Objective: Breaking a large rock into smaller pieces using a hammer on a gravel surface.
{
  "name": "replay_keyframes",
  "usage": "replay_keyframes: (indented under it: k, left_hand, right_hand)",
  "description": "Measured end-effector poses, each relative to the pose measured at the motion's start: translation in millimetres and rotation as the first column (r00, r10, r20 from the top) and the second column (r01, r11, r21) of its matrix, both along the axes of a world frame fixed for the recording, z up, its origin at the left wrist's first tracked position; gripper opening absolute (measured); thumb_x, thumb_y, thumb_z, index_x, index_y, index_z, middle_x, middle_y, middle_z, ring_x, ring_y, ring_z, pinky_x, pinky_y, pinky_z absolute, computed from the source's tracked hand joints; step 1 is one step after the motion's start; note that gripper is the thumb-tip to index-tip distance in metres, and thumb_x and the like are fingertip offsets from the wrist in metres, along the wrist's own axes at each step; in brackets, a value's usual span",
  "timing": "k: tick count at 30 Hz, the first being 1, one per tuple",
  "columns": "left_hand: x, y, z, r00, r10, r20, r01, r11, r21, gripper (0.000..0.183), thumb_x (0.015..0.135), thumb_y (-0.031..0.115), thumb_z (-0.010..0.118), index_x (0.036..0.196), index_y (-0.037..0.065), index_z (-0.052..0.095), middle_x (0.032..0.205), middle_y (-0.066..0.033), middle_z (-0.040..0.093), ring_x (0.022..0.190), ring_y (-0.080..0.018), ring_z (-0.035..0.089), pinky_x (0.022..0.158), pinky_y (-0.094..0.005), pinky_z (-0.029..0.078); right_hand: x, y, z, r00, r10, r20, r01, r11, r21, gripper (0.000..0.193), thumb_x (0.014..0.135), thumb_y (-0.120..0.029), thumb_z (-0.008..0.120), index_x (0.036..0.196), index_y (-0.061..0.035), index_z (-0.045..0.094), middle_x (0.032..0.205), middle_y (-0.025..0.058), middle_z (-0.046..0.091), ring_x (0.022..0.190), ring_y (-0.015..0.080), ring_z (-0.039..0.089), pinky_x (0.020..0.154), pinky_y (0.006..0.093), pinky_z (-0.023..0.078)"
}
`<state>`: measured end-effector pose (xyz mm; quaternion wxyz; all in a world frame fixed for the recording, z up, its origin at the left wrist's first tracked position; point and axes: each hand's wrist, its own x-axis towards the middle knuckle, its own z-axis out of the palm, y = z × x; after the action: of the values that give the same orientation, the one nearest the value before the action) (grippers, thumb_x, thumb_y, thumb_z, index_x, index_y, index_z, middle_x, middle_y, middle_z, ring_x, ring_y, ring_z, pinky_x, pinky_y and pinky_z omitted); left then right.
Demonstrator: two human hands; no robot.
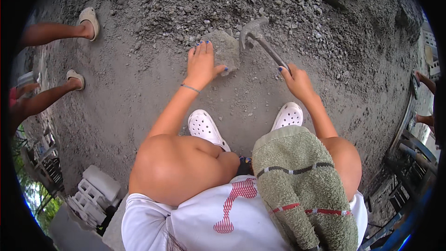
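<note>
Two bare hands worked low over grey gravelly ground (139, 88). Left hand (202, 65) lay flat on a grey stone block (225, 49), fingers spread apart along its near left side, thumb out against its lower edge. Block sat on the ground at the foot of a heap of loose gravel (278, 9), in the middle of the view. Right hand (297, 81) was clamped around the handle of a hammer (260, 42), fingers curled shut on the grip. Hammer head hung just beside the block's upper right corner; contact could not be told.

Person squatted, knees forward, white perforated clogs (206, 128) planted either side below the hands. Green towel (302, 181) with dark and red stripes draped over the right knee. White shirt bore a red striped mark, bottom centre.

Another person's legs in beige shoes (89, 21) stood at the left edge. Hollow grey concrete blocks (93, 193) were stacked at the lower left. No packages or signs seen.
</note>
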<state>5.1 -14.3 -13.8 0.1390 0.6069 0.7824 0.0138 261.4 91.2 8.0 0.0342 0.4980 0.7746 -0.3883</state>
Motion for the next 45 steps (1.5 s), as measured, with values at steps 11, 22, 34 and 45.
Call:
replay_keyframes:
  k: [11,22,34,45]
  left_hand:
    - [-7.3,-8.1,4.4,0.999,0.040,-0.013,-0.040,0.999,-0.027,0.079,0.061,0.040,0.068,0.116,-0.007,0.038,0.118,-0.0246,0.041,0.111,-0.0309,0.039,0.095,-0.0402,0.022]
    - [-4.8,-3.5,-3.8,1.000,0.000,-0.017,0.001,0.998,0.062,0.079,0.061,0.041,0.068,0.115,-0.009,0.038,0.116,-0.0254,0.043,0.110,-0.0315,0.040,0.094,-0.0399,0.024]
    - [-0.2,3.1,4.4,1.000,0.012,-0.018,-0.012,0.999,-0.038,0.079,0.063,0.042,0.066,0.117,-0.007,0.038,0.118,-0.0243,0.041,0.112,-0.0316,0.039,0.095,-0.0411,0.023]
    - [2.4,-5.1,6.3,0.999,-0.034,-0.040,0.034,0.999,-0.017,0.079,0.063,0.043,0.065,0.115,-0.010,0.037,0.114,-0.0252,0.044,0.110,-0.0323,0.041,0.093,-0.0403,0.026]
  right_hand:
    - [-0.3,-21.4,-27.7,0.910,0.004,-0.414,0.070,0.984,0.164,0.026,0.083,-0.027,0.048,0.081,-0.0020,0.044,0.056,0.0154,0.052,0.052,0.0330,0.052,0.048,0.0358,0.040]
    - [-10.9,10.1,57.3,0.975,-0.052,-0.214,0.062,0.997,0.042,0.032,0.084,-0.031,0.045,0.076,-0.0008,0.048,0.054,0.0119,0.050,0.048,0.0240,0.049,0.048,0.0339,0.038]
    - [-2.2,-14.4,-47.4,0.999,-0.050,0.017,0.050,0.999,-0.020,0.034,0.082,-0.034,0.046,0.084,-0.0004,0.048,0.068,0.0222,0.056,0.065,0.0398,0.054,0.058,0.0444,0.041]
    - [-37.0,28.0,97.3,0.965,0.049,-0.257,-0.026,0.995,0.093,0.025,0.084,-0.026,0.046,0.085,-0.0020,0.050,0.056,0.0114,0.049,0.050,0.0236,0.047,0.050,0.0345,0.037]
